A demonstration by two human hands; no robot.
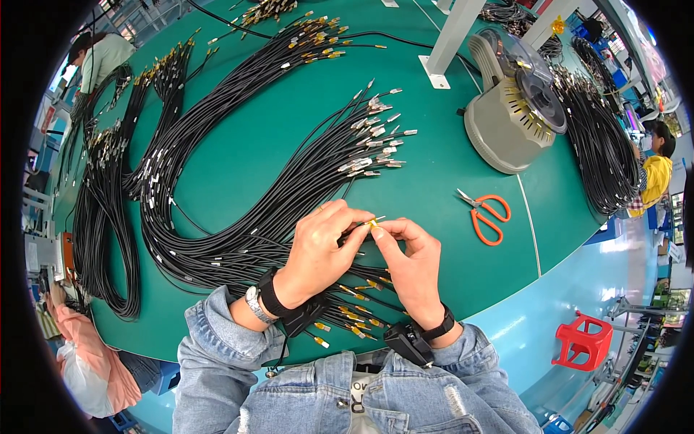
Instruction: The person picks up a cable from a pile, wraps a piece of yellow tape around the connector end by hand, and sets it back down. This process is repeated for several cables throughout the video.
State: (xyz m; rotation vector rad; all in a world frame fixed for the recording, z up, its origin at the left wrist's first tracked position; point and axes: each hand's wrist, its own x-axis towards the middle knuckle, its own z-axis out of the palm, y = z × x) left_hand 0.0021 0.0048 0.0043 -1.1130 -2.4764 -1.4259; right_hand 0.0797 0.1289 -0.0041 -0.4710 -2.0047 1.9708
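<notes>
While both forearms in denim sleeves come in from the near edge, the left hand (318, 249) and right hand (408, 260) meet over the near middle of a green desk (448, 166). Together they pinch a small yellow connector (373, 223) on the end of a thin black cable, the left thumb and forefingers closed on it from the left, the right fingertips closed on it from the right. Each wrist wears a black strap (the left one also a metal watch).

Under and just near of the hands lies a bundle of yellow-tipped cables (354, 315), fanning toward the near edge. Beyond the hands, a larger bundle of silver-tipped black cables (369, 145) sweeps from the far middle round to the left. More cable loops (108, 217) lie at the far left of the desk.

To the right of the hands, well apart, rest orange-handled scissors (486, 214). Farther off on the right stands a grey tape dispenser machine (513, 108). A red stool (584, 340) sits on the floor at the near right.
</notes>
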